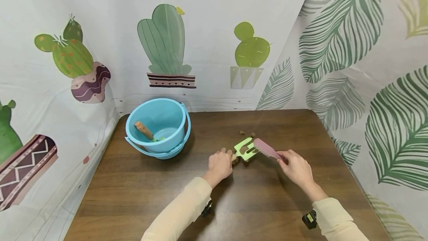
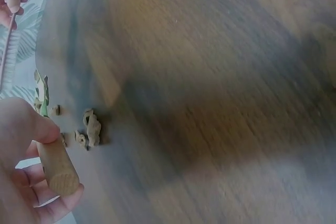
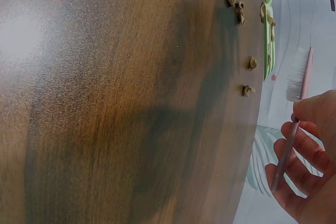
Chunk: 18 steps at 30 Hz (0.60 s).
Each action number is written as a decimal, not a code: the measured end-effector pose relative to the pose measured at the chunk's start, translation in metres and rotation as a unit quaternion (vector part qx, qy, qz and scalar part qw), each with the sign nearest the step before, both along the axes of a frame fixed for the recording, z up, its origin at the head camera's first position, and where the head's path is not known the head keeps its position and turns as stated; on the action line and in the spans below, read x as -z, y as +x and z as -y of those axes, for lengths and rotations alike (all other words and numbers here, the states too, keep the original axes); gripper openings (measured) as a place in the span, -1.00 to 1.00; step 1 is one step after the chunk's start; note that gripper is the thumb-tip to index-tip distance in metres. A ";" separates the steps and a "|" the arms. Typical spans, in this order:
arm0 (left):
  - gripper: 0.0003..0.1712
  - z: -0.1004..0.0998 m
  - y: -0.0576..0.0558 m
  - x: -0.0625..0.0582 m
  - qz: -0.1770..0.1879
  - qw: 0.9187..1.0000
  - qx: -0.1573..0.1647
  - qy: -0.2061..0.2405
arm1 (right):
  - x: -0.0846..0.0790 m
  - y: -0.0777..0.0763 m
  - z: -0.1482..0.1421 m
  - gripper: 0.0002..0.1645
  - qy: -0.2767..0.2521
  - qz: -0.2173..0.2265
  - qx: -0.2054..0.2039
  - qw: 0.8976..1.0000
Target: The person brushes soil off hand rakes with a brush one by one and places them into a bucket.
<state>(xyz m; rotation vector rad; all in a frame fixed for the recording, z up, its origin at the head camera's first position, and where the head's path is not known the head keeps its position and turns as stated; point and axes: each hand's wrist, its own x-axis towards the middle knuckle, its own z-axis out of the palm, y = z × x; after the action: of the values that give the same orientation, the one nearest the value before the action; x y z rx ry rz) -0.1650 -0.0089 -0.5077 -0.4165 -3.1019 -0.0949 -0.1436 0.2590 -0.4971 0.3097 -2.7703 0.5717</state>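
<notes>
My left hand (image 1: pixel 220 166) grips the wooden handle (image 2: pixel 59 169) of a small green garden fork (image 1: pixel 239 152), its tines pointing right, just above the tabletop. Brown clumps (image 3: pixel 271 27) sit on the fork's tines. My right hand (image 1: pixel 297 168) holds a pink brush (image 1: pixel 265 147) by its thin handle, thumb against the fingers. The brush's head, with pale bristles (image 3: pixel 297 80), is at the tine ends in the head view; whether it touches them I cannot tell. Several brown crumbly lumps (image 2: pixel 93 128) lie on the table around and below the fork.
A light blue bucket (image 1: pixel 171 143) with its handle lowered stands at the table's back left. Inside it leans a wooden-handled tool (image 1: pixel 143 129) with a green end. The brown table (image 1: pixel 254 203) meets a cloth backdrop (image 1: pixel 214 47) printed with cacti and leaves.
</notes>
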 end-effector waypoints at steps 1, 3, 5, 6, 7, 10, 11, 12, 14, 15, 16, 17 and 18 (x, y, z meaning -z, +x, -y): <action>-0.75 0.002 0.000 -0.001 0.000 1.000 0.002 0.001 | 0.000 0.000 0.000 -0.72 0.000 0.001 0.000 1.000; -0.75 0.005 0.000 -0.003 -0.002 1.000 0.005 0.006 | -0.001 0.000 0.000 -0.72 -0.001 0.001 0.000 1.000; -0.76 0.010 0.000 -0.004 -0.001 1.000 0.006 0.010 | -0.001 0.000 0.001 -0.72 -0.001 0.000 -0.001 1.000; -0.77 0.012 0.000 -0.004 -0.002 1.000 0.006 0.014 | -0.001 0.001 0.001 -0.72 -0.002 -0.001 -0.002 1.000; -0.77 0.014 0.000 -0.004 0.001 1.000 0.004 0.015 | -0.001 0.001 0.001 -0.72 -0.002 -0.001 -0.003 1.000; -0.78 0.021 0.000 -0.002 0.000 1.000 0.001 0.016 | -0.002 0.001 0.002 -0.72 -0.002 -0.003 -0.005 1.000; -0.79 0.024 0.000 -0.002 -0.001 1.000 -0.001 0.017 | -0.002 0.001 0.002 -0.72 -0.003 -0.004 -0.006 1.000; -0.79 0.026 0.000 -0.001 -0.006 1.000 -0.001 0.019 | -0.002 0.001 0.003 -0.71 -0.003 -0.005 -0.007 1.000; -0.79 0.031 0.000 0.000 -0.014 1.000 -0.001 0.023 | -0.002 0.001 0.003 -0.71 -0.004 -0.007 -0.009 1.000; -0.79 0.033 0.000 0.000 -0.019 1.000 -0.001 0.025 | -0.002 0.001 0.003 -0.71 -0.004 -0.009 -0.010 1.000; -0.79 0.036 0.000 0.000 -0.024 0.999 0.000 0.027 | -0.003 0.001 0.004 -0.71 -0.003 -0.009 -0.011 1.000; -0.80 0.038 0.000 0.000 -0.029 0.999 0.000 0.029 | -0.003 0.000 0.004 -0.71 -0.003 -0.010 -0.013 1.000; -0.80 0.040 0.000 0.000 -0.033 0.999 0.001 0.029 | -0.003 0.000 0.004 -0.71 -0.002 -0.010 -0.014 1.000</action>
<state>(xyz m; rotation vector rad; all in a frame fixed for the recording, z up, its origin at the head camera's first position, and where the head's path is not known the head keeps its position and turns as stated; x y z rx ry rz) -0.1654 -0.0491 -0.5076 -0.4113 -3.0250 -0.1681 -0.1432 0.2546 -0.4939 0.3510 -2.7491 0.5784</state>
